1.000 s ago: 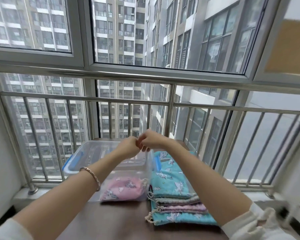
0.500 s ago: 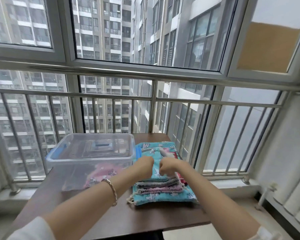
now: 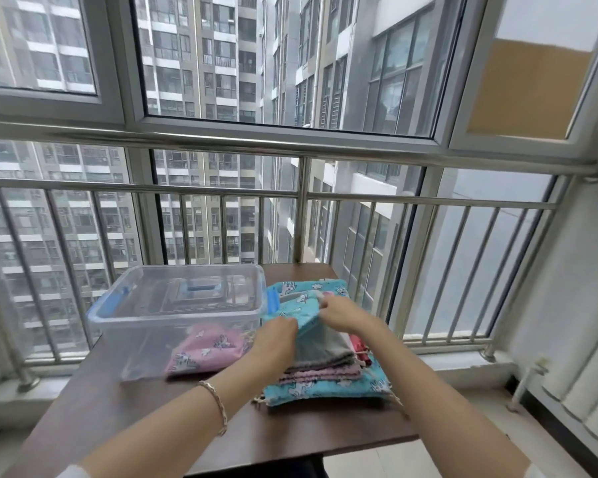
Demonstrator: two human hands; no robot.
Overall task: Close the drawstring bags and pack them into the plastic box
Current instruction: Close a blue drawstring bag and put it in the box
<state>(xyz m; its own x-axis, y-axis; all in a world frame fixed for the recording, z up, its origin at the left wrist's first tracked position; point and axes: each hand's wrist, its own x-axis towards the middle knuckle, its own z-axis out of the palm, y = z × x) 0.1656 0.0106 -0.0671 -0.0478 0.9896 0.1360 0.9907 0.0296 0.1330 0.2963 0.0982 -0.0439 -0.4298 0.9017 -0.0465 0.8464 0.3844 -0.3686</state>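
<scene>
Where half a second ago the two fists sat knuckle to knuckle over the near end of the stack of bags (image 3: pixel 325 377), the head view now shows them parted and moved onto the top teal bag (image 3: pixel 299 310). The left hand (image 3: pixel 278 336) curls its fingers round that bag's left edge, close to the plastic box (image 3: pixel 135 332). The right hand (image 3: pixel 342 313) pinches the fabric farther back. The teal bag's near part is lifted off the pile, and a grey bag (image 3: pixel 321 348) now shows beneath it. The stack lies on the brown table (image 3: pixel 118 408), just to the right of the box. A pink bag (image 3: pixel 208 350) lies inside the box at its near right corner, as before. The bags carry a white animal print, and any lettering on them is too small to read.
</scene>
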